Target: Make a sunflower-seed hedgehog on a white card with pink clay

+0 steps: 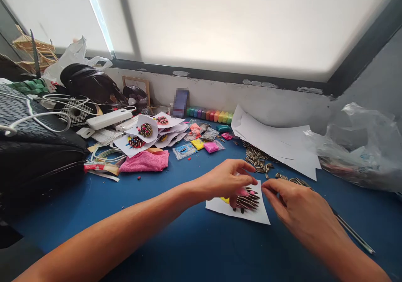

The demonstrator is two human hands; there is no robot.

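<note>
A small white paper sheet (216,207) lies on the blue table, bearing a clay piece with sunflower seeds (249,202) stuck in rows like spines. Pink and yellow clay show on it. My left hand (228,179) reaches over this piece from the left, fingers apart and bent, thumb pointing down beside the seeds; whether it touches the clay I cannot tell. Just off the sheet's right edge, my right hand (297,200) has thumb and forefinger pinched together. Anything between those fingertips is hidden. Loose sunflower seeds (257,158) are heaped beyond both hands.
Finished-looking seed pieces on paper (146,130) are stacked at back left, behind a pink cloth (146,160). Clay packets (211,147) lie mid-table. White sheets (276,139) and a clear plastic bag (364,152) sit right. Metal rods (354,234) lie beside my right wrist.
</note>
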